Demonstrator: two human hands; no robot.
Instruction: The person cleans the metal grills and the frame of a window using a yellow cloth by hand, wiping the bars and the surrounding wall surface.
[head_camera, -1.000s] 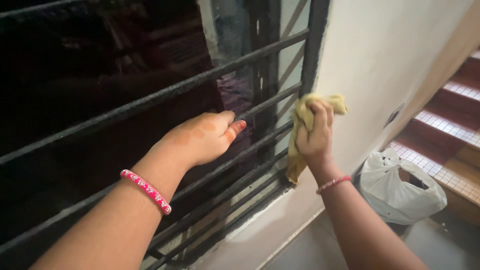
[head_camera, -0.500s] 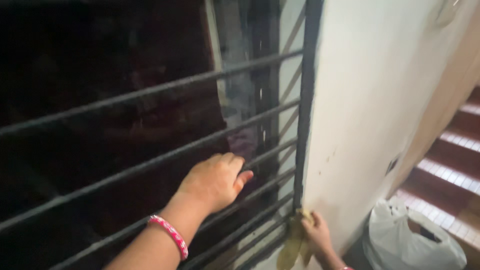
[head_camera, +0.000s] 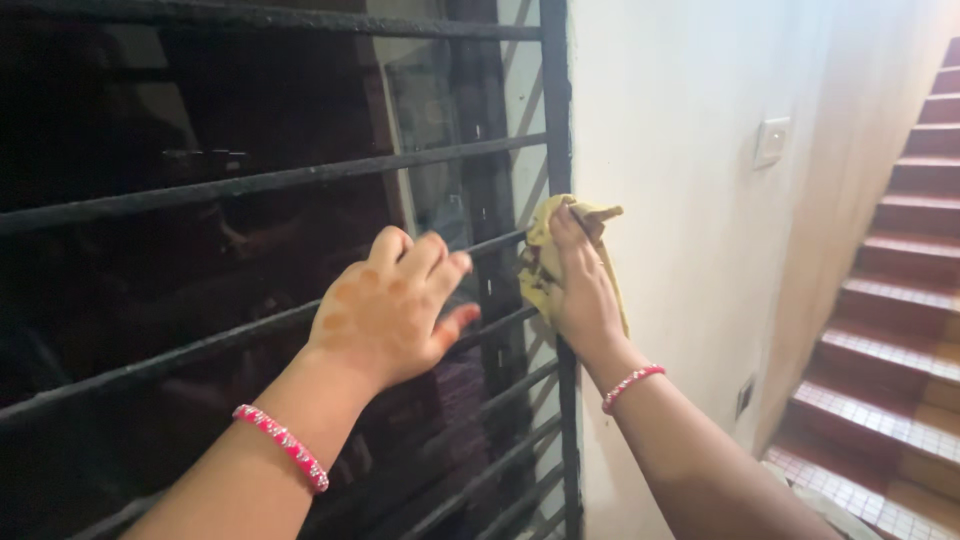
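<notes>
A black metal window grille (head_camera: 250, 183) with horizontal bars fills the left of the head view. My left hand (head_camera: 392, 308) rests flat against one bar with its fingers spread, holding nothing. My right hand (head_camera: 580, 285) presses a crumpled yellow cloth (head_camera: 543, 258) against the grille's vertical right frame bar (head_camera: 556, 120), about halfway up. Both wrists wear pink beaded bangles. Behind the bars the window is dark.
A white plastered wall (head_camera: 680, 250) runs right of the grille, with a light switch plate (head_camera: 771, 141) on it. A staircase with red tiled steps (head_camera: 890, 330) rises at the far right.
My right hand has carried the cloth up the vertical frame bar from near its base to mid height. My left hand has shifted up a bar and spread its fingers. The view has tilted upward.
</notes>
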